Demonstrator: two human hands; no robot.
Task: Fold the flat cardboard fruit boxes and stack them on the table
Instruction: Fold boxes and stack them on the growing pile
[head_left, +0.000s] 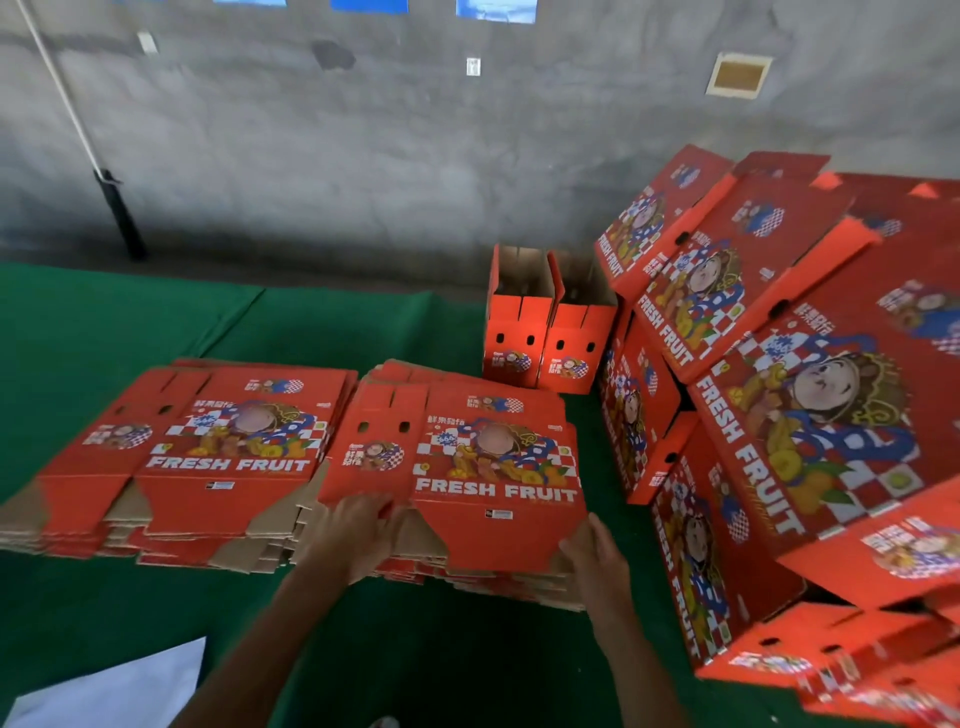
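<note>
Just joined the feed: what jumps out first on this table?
Bright red FRESH FRUIT cartons everywhere: two flat stacks side by side in front, the left stack untouched, both hands, left hand and right hand, on the near edge of the right stack. A leaning heap of folded boxes fills the right side.

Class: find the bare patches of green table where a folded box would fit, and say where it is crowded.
Free: green table behind the left flat stack, up to the wall; also the near strip in front of both stacks. Crowded: the right side, where folded boxes lean in a pile beside two upright ones.
</note>
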